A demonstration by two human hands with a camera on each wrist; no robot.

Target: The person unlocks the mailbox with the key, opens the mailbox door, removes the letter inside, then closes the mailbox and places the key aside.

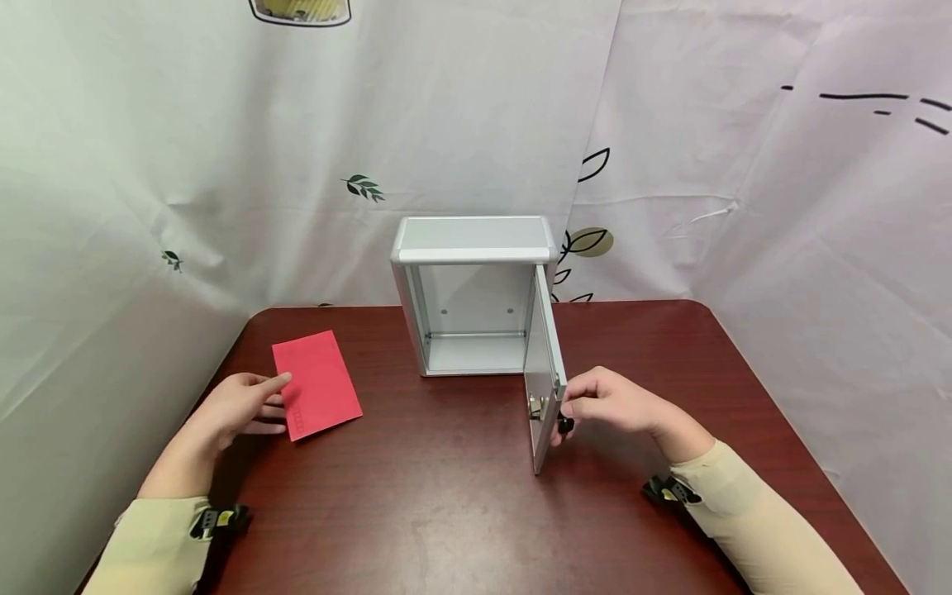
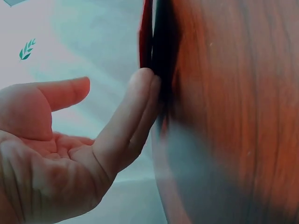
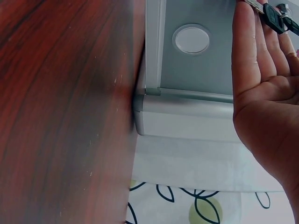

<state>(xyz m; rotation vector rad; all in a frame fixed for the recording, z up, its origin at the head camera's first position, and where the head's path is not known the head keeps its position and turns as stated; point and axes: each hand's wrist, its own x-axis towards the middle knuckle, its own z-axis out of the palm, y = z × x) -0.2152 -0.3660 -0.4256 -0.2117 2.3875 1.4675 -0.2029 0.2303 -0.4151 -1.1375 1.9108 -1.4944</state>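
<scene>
A small silver-white metal cabinet [image 1: 476,240] stands at the back of the table, its door [image 1: 545,372] swung out toward me on the right side. My right hand [image 1: 613,401] is at the door's free edge, thumb and fingers around a black-headed key [image 1: 566,425] at the lock. In the right wrist view, black-headed keys [image 3: 273,18] lie against the fingers. On the left, a red envelope [image 1: 316,384] lies by my left hand [image 1: 241,405]. The thumb reaches over its near corner, while in the left wrist view the fingertips [image 2: 142,77] touch its edge and the thumb stands apart.
The lock's latch [image 1: 535,408] shows on the door's inner side. A dark red wooden table [image 1: 439,512] carries everything. White printed cloth [image 1: 476,107] hangs close behind and along both sides. The cabinet's back wall [image 1: 476,297] has two small round marks.
</scene>
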